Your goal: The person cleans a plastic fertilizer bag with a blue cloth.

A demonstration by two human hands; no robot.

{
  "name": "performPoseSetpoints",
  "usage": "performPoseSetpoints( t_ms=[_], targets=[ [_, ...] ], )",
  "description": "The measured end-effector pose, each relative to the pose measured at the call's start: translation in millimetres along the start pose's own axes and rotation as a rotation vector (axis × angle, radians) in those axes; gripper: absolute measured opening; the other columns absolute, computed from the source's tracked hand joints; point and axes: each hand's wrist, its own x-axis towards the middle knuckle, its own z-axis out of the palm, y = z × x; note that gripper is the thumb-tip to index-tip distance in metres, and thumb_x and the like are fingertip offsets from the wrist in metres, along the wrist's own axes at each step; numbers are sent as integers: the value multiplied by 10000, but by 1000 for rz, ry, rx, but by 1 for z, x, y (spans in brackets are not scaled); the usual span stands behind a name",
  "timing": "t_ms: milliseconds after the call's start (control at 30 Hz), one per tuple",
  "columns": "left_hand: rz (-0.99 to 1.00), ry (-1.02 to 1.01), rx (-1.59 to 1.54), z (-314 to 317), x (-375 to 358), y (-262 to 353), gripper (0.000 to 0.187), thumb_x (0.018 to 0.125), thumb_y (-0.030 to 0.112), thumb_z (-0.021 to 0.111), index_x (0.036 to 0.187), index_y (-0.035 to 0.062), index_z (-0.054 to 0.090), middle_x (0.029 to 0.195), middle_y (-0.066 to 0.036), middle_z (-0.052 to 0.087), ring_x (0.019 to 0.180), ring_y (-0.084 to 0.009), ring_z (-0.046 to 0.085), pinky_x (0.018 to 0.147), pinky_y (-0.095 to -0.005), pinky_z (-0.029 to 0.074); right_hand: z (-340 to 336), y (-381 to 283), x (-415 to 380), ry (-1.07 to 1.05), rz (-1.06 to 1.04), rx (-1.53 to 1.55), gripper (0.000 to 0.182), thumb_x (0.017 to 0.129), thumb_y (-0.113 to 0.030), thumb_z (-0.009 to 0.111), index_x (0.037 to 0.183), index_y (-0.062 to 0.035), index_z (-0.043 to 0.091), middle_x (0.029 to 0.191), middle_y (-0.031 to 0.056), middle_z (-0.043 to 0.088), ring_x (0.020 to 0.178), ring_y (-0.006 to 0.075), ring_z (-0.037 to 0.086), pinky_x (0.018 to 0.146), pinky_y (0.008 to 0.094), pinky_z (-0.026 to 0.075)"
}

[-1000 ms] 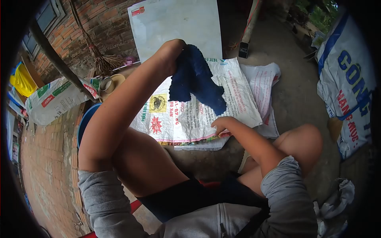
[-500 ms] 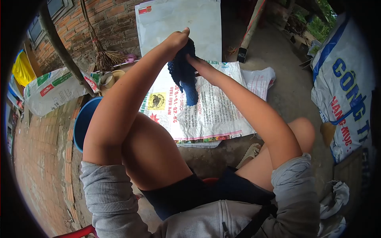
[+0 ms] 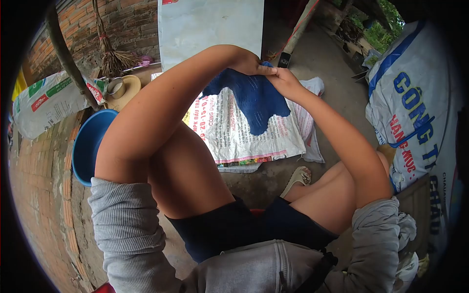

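A crumpled blue piece of cloth [image 3: 256, 102], perhaps a small garment, hangs spread out in front of me. My left hand [image 3: 250, 63] and my right hand [image 3: 287, 84] meet at its top edge, with fingers pinched on it. The left fingers are partly hidden behind the hand and cloth. Below the cloth lies a printed white sack [image 3: 229, 146] on the ground, its red and black lettering partly covered.
To my left stands a blue basin [image 3: 88, 151], behind it a metal cup [image 3: 116, 89] on a tan hat-like object [image 3: 128, 93]. A large white sack [image 3: 405, 107] stands at right. A white board [image 3: 210, 34] and a wooden post [image 3: 299, 31] are farther back, a broom [image 3: 117, 59] by the brick wall.
The cloth went from bunched and dark to opened out wider. My left hand moved right and down, and my right hand moved right, so they now meet at its upper edge. The view shifted slightly.
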Motion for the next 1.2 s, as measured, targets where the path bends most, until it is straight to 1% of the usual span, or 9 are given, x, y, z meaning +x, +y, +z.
performPoseSetpoints(
  t_ms=[67, 167, 233, 367, 400, 800, 1000, 1033, 1200],
  targets=[
    [8, -32, 85, -7, -3, -4, 851, 819, 756, 499, 1146, -15, 652, 1092, -238, 663, 1037, -392, 626, 923, -411, 470, 23, 7, 7, 129, -127, 16, 314, 989, -273, 496, 936, 14, 613, 796, 85, 652, 753, 138, 587, 717, 319, 474],
    [40, -10, 164, -3, 6, -31, 726, 723, 638, 718, 1032, -18, 683, 942, -200, 694, 890, -347, 661, 820, -407, 499, 79, -5, 16, 310, 183, 453, 385, 1005, -335, 478, 848, -3, 597, 687, -29, 488, 647, 79, 419, 599, 264, 372],
    [38, -60, 258, -1, 0, -44, 619, 688, 516, 787, 995, -13, 696, 921, -183, 699, 848, -324, 664, 800, -401, 501, 122, -26, 9, 407, 188, 567, 420, 1031, -395, 415, 948, -36, 616, 798, -19, 538, 760, 88, 453, 718, 245, 392],
    [-60, -327, 305, 11, -20, -48, 674, 582, 449, 877, 1058, 2, 708, 1031, -169, 701, 989, -312, 652, 879, -365, 493, 175, -44, -11, 178, 342, 629, 519, 1018, -482, 407, 1012, -11, 626, 823, -8, 513, 779, 98, 429, 745, 259, 380],
    [-46, -303, 330, 16, -29, -48, 466, 647, 327, 852, 990, 40, 721, 893, -143, 711, 839, -278, 663, 758, -378, 504, 187, -52, -13, 283, 226, 667, 494, 1020, -477, 402, 825, -57, 574, 649, -43, 402, 629, 75, 359, 577, 278, 306],
    [-61, -194, 60, 25, -72, -90, 400, 687, 272, 813, 983, 24, 707, 856, -160, 704, 796, -299, 667, 743, -382, 511, 143, -46, -28, 183, 83, 685, 467, 1020, -415, 464, 794, -21, 570, 636, -37, 450, 619, 47, 392, 577, 247, 353],
    [23, -55, 20, 41, -64, -91, 386, 775, 363, 750, 935, 22, 665, 805, -155, 666, 783, -315, 654, 737, -408, 486, 129, 13, -60, 239, 190, 731, 420, 1024, -358, 486, 933, 16, 652, 742, -51, 559, 705, 39, 455, 637, 229, 391],
    [-26, -51, -20, 38, -60, -86, 377, 797, 371, 733, 904, 18, 651, 797, -162, 659, 768, -317, 650, 718, -417, 477, 125, 23, -67, 204, 224, 793, 421, 1028, -336, 481, 1111, 37, 658, 1039, 28, 672, 925, 69, 562, 865, 223, 423],
    [-11, 28, -125, 50, -27, -60, 364, 838, 359, 699, 895, 11, 611, 769, -179, 637, 719, -339, 627, 693, -425, 468, 111, 53, -83, 245, 318, 832, 370, 1027, -283, 490, 1141, 35, 642, 1052, 26, 670, 945, 71, 568, 884, 229, 426]
  ],
)
